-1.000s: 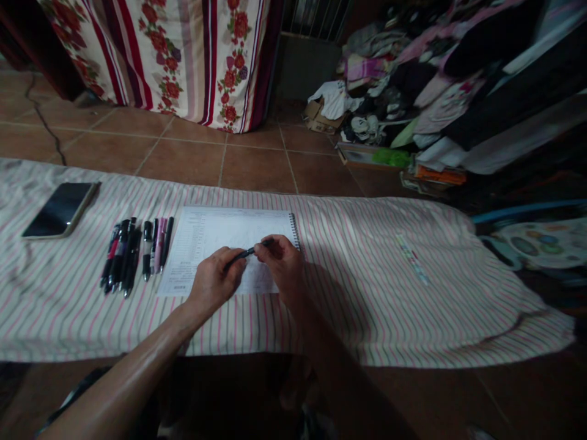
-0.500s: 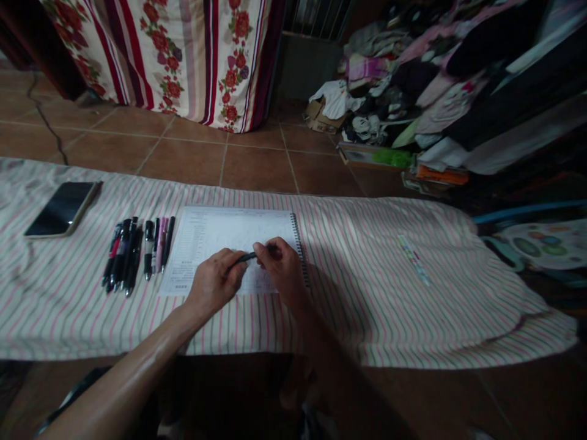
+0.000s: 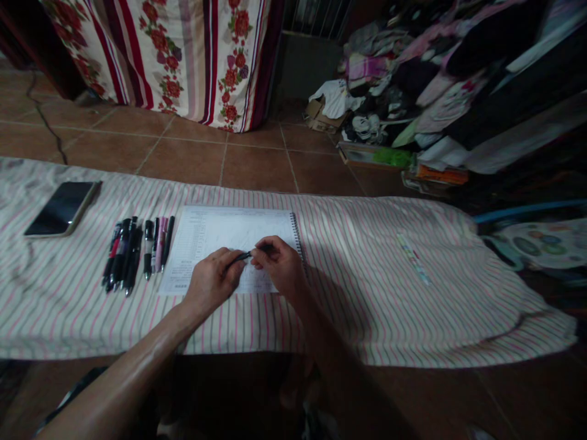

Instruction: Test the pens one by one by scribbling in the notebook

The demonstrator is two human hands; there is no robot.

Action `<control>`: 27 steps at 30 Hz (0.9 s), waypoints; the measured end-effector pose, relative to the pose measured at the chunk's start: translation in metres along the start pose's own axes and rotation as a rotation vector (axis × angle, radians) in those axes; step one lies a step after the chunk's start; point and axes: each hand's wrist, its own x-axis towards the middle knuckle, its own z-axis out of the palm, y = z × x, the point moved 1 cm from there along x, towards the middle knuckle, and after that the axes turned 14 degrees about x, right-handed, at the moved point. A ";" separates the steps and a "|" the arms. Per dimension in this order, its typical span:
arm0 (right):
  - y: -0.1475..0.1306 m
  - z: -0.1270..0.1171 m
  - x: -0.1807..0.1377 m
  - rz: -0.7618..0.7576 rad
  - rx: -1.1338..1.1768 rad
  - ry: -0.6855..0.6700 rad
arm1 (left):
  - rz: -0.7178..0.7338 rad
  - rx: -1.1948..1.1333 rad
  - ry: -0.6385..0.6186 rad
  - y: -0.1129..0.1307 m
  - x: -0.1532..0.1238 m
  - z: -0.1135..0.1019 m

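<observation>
Over a spiral notebook [image 3: 229, 221], my two hands meet at a slim black pen [image 3: 243, 256]. My left hand [image 3: 213, 275] is closed around the pen's left part. The fingertips of my right hand [image 3: 277, 263] pinch its other end; I cannot tell whether that end is a cap or part of the barrel. Printed text and a table show on the notebook's left side, and its wire binding runs along the right edge. Left of the notebook lie several pens [image 3: 121, 256], mostly black, one of them a pink pen [image 3: 161, 244].
A phone [image 3: 62, 209] lies at the far left of the striped cloth [image 3: 358, 244]. A thin patterned strip [image 3: 414, 260] rests on the right. Beyond are a tiled floor [image 3: 257, 165], a floral curtain [image 3: 197, 61] and a heap of clothes [image 3: 389, 79].
My hands have drawn slightly closer together on the pen, so less of it shows between them. The right hand has shifted a little left. The other things lie as before.
</observation>
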 end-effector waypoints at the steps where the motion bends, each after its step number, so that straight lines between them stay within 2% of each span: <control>1: -0.002 -0.001 0.000 -0.008 -0.017 -0.034 | 0.002 0.006 -0.003 0.000 0.000 -0.001; 6: -0.012 -0.007 -0.002 -0.088 -0.208 -0.106 | 0.040 0.059 0.002 0.002 -0.002 -0.010; 16: -0.015 -0.004 -0.011 -0.083 -0.492 -0.145 | 0.124 0.141 0.001 -0.002 -0.016 -0.018; 20: -0.015 -0.002 -0.012 -0.080 -0.523 -0.113 | 0.129 0.171 0.000 0.000 -0.018 -0.020; 23: -0.014 -0.001 -0.010 -0.140 -0.531 -0.070 | 0.109 0.166 -0.021 0.002 -0.016 -0.021; 27: -0.014 0.000 -0.007 -0.153 -0.407 0.041 | 0.081 0.147 -0.045 0.005 -0.015 -0.021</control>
